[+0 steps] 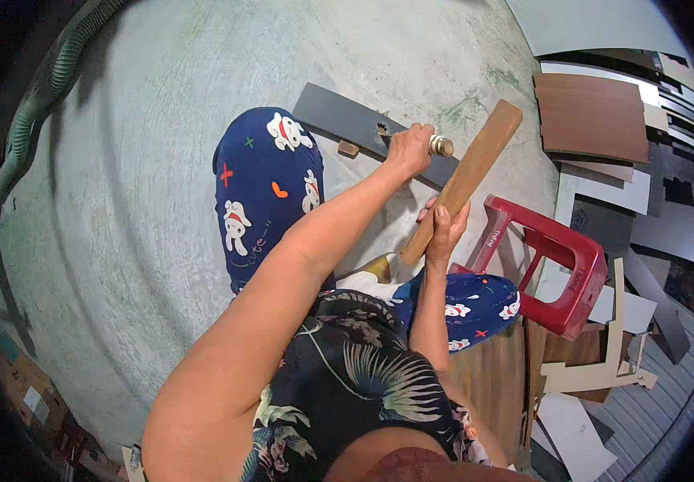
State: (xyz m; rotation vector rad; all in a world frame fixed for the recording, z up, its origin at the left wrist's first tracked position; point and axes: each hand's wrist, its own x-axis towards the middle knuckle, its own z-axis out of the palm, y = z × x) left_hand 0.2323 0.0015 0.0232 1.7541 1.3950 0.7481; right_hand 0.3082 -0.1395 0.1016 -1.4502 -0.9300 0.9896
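My left hand (411, 150) is closed around what looks like a hammer (442, 146), its shiny round metal end poking out beside the fingers. A long brown wooden strip (479, 153) slants up to the right, and my right hand (446, 229) grips it near its lower end. Beneath both hands a dark grey board (335, 108) lies across the floor; it has a small ragged hole. Against its near edge sits a small wooden block (348, 149). My left hand covers part of the board, and the strip crosses over its right end.
A red plastic stool (580, 281) lies tipped over at my right. Beyond it are stacked panels, with a brown board (592, 116) on top, and scattered offcuts (576, 434). A ribbed hose (61, 72) runs along the far left; cardboard boxes (29, 386) stand at lower left.
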